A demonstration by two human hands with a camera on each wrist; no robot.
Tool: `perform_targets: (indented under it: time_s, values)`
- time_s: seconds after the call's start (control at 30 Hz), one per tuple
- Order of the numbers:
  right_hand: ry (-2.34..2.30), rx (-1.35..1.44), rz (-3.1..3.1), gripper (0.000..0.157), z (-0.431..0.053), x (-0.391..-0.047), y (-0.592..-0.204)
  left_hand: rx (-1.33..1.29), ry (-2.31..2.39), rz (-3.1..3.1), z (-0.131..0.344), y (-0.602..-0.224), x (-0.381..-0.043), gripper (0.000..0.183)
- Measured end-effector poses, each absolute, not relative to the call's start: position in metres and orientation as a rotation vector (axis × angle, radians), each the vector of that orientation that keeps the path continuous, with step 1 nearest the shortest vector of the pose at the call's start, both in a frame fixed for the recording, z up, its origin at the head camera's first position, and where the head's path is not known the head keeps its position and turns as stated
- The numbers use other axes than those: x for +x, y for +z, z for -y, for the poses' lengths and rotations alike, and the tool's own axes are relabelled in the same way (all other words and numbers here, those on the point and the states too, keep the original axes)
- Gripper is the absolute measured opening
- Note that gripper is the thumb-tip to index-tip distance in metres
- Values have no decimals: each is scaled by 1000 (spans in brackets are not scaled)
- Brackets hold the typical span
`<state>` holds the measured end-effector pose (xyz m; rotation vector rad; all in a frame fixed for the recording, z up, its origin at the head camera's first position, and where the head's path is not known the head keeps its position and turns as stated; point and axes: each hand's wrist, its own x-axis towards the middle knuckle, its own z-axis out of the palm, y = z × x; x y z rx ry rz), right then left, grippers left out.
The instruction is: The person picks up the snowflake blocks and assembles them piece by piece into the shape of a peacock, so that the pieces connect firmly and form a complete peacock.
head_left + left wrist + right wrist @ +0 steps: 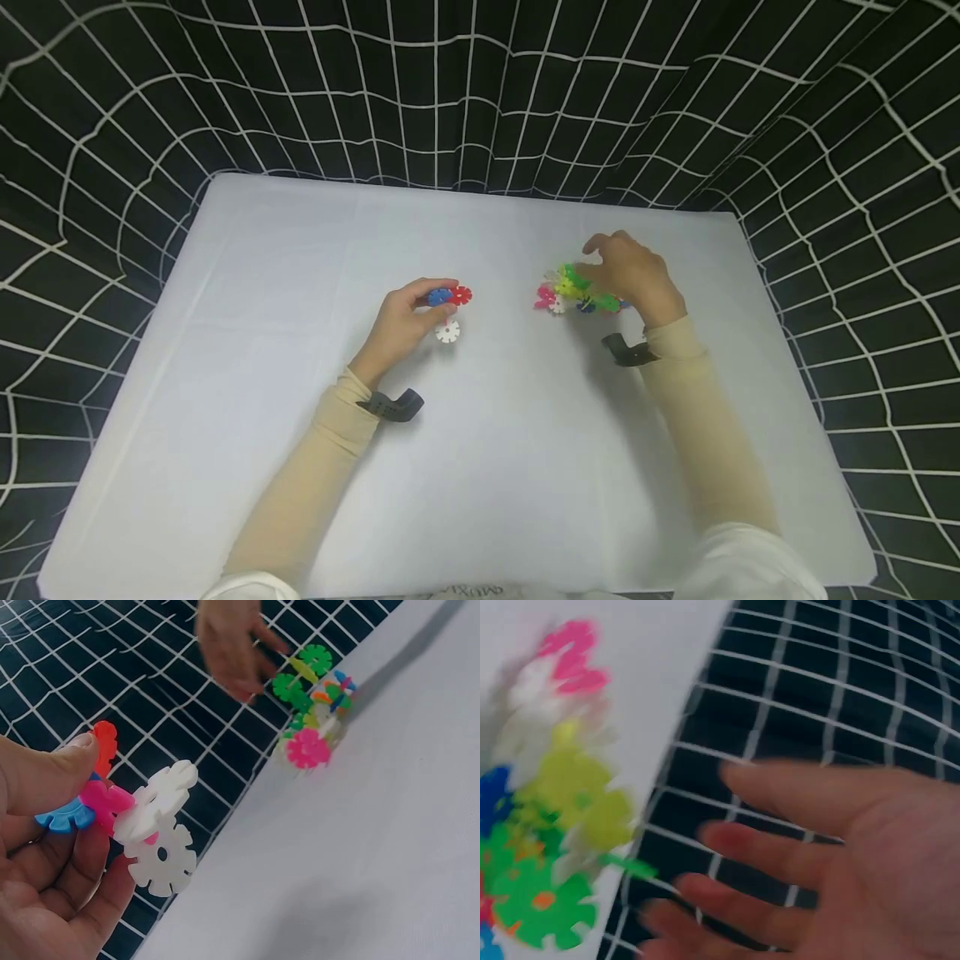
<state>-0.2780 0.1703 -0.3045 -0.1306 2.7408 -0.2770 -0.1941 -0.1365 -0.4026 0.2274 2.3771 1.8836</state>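
My left hand (399, 327) pinches a small cluster of joined plastic snowflake discs between thumb and fingers. In the left wrist view the cluster has a red disc (106, 747), a blue disc (66, 817), a pink disc (107, 802) and white discs (163, 857) sticking out past the fingertips. My right hand (632, 271) hovers over the right end of a pile of loose snowflake discs (572, 285). Its fingers are spread and loosely bent with nothing between them, as the right wrist view shows. Green (546, 901), yellow (585, 784) and pink discs (576, 656) lie in the pile.
A white-covered table (480, 467) lies under both arms. Black cloth with white netting (465, 100) rises along its back and sides. A dark wrist camera mount (397, 406) sits on the left sleeve, another (627, 350) on the right.
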Motion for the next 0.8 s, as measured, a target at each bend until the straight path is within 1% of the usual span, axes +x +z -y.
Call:
perform_targets:
  time_s: [0.17,0.3,0.67,0.8]
  values:
    - [-120,-159,-2540,58,-178,-289,-319,247,1895,-2405,139,-401,-193,37]
    - [-110,-150,-2506,59,-181,-294,-329,253,1910,-2395,139,-401,-193,37]
    - [-154,-92,-2504,45,-175,-299,-343,263,1925,-2402,142,-402,-194,38]
    - [-127,-130,-2542,37,-175,-298,-347,251,1910,-2413,143,-400,-194,40]
